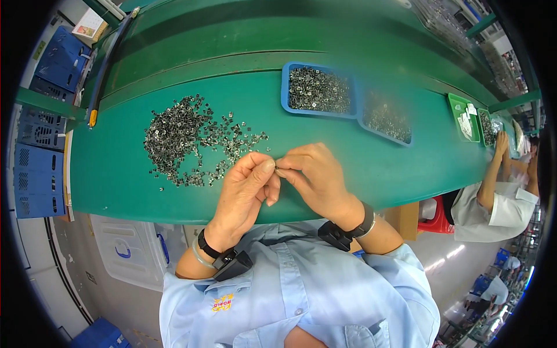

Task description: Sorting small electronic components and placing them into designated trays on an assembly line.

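My left hand (248, 188) and my right hand (316, 173) meet fingertip to fingertip just above the green table (243, 93). Between the pinched thumbs and forefingers a tiny dark part barely shows; it looks like one of the small square metal pieces, though the fingers cover most of it. Just beyond my left hand lies a loose pile of small dark and silvery square metal pieces (177, 136), thinning out toward my fingers. A blue tray (284, 90) full of similar pieces stands beyond my right hand. Against it sits a second blue tray (387, 138), blurred, holding smaller-looking shiny bits.
A green tray (473, 138) with white items stands at the far right, near a co-worker's hand (502, 142). That person sits on a red stool (436, 220). A yellow-tipped tool (93, 118) lies at the left. Below the table edge is a clear plastic bin (125, 249).
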`<state>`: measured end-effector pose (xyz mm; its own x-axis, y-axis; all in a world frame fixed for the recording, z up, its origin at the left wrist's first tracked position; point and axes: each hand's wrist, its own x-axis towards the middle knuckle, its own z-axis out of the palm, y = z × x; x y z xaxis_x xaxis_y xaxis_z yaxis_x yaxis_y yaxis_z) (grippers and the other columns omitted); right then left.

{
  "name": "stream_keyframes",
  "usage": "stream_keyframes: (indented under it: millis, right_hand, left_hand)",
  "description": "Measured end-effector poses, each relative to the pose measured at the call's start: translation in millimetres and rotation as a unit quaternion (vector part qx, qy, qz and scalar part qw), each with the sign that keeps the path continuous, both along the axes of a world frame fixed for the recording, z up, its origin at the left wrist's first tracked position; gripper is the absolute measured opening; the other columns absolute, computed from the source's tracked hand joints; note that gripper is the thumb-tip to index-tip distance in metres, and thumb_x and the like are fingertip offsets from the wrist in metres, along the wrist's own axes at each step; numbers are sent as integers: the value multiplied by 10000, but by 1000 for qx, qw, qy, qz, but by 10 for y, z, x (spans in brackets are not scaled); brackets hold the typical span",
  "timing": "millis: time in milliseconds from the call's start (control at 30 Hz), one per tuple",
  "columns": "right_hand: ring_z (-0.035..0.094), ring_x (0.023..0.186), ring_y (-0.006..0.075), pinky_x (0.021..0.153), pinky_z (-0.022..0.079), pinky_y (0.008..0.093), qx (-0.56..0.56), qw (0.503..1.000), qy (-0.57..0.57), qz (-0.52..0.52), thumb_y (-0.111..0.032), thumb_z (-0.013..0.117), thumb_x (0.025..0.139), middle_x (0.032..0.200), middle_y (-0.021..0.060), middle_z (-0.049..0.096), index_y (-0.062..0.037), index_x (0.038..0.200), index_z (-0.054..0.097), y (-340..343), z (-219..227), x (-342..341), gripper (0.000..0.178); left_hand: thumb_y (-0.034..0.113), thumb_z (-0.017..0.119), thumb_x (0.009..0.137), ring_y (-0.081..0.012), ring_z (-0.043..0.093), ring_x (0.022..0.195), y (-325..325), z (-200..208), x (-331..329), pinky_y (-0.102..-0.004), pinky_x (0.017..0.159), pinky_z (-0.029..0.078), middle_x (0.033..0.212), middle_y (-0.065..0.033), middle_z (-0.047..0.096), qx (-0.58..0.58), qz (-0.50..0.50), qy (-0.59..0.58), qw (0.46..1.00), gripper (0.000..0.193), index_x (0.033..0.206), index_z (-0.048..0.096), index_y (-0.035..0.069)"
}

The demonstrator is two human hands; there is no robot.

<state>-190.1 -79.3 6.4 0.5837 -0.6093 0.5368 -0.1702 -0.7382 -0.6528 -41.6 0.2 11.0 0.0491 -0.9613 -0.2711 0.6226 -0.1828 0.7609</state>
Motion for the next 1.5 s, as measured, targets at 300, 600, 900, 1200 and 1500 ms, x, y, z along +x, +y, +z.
stream_keyframes:
  millis: [300, 600, 900, 1200, 1500]
  right_hand:
    - [594, 806, 213, 702, 482, 312, 191, 976, -102, 24, -51, 704, 776, 880, 61, 632, -63, 896, 638, 19, -40, 5, 137]
    - [601, 811, 223, 693, 493, 318, 58, 997, -55, 16, -26, 711, 751, 868, 62, 631, -67, 888, 643, 11, -58, -6, 158]
    - [610, 801, 234, 665, 494, 323, 13, 998, -57, 4, -18, 721, 729, 857, 61, 632, -66, 881, 642, 44, -71, 17, 178]
    - [611, 788, 251, 671, 497, 329, -5, 998, -56, 5, -17, 729, 718, 846, 73, 632, -59, 888, 634, 4, -45, 18, 200]
    - [612, 778, 220, 659, 498, 317, 45, 992, -112, 30, -23, 701, 758, 857, 67, 636, -63, 896, 630, 2, 9, 51, 160]
  left_hand:
    - [242, 474, 982, -105, 524, 579, -1, 50, -18, -229, 510, 421, 729, -42, 582, -22, -2, 26, 999, 222, 952, 543, 33]
    - [214, 534, 955, -104, 521, 574, -2, 61, -21, -230, 511, 420, 721, -39, 581, -3, -1, 32, 999, 176, 950, 551, 39]
    - [190, 573, 933, -102, 516, 563, -6, -50, -60, -218, 501, 406, 699, -37, 581, -24, 7, 95, 995, 137, 940, 548, 56]
    - [172, 560, 939, -111, 521, 571, -27, -69, -49, -238, 501, 400, 685, -28, 571, -26, 26, 36, 999, 115, 942, 529, 62]
    - [189, 517, 961, -122, 493, 555, -10, 73, -47, -253, 496, 387, 690, -44, 556, -49, 6, 120, 992, 135, 959, 519, 53]
